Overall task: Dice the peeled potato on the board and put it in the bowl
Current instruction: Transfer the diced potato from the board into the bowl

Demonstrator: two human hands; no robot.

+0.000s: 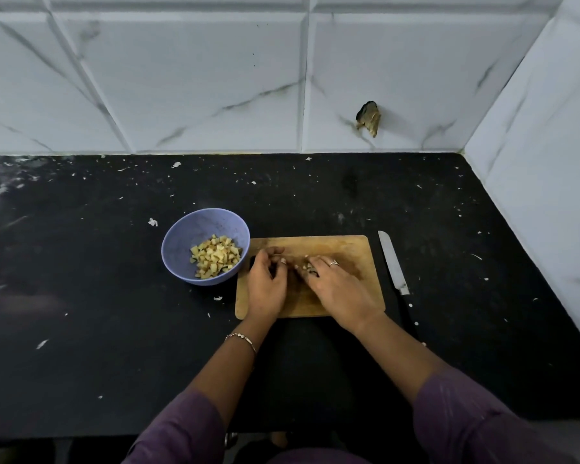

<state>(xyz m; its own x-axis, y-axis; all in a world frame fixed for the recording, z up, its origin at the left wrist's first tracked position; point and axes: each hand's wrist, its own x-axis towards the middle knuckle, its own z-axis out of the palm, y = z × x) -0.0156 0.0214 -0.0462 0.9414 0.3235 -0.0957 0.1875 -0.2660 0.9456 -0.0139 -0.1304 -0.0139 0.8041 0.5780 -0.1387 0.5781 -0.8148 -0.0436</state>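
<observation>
Wooden rectangular cutting board (342,244) lies on the black stone counter (114,329), and both hands work toward its nine o'clock side. The left hand (267,284) and right hand (337,289) face each other with fingers curled inward, cupped round a few pale yellow potato dice (303,266) between them. They are probably raking the dice together for lifting; whether either hand actually grips any, I cannot tell. Most of the diced potato (216,256) sits in the round lavender plastic bowl (178,262), just beside the board at nine o'clock, so the carry is short. The steel-bladed knife (390,259) lies parked at three o'clock, just beside the board, tip toward twelve, apart from the hands. Nothing stands between the hands and the bowl. White scraps (152,222) dot the counter. A broken hole (369,118) shows in the marbled white tile wall (181,78) at one o'clock.
</observation>
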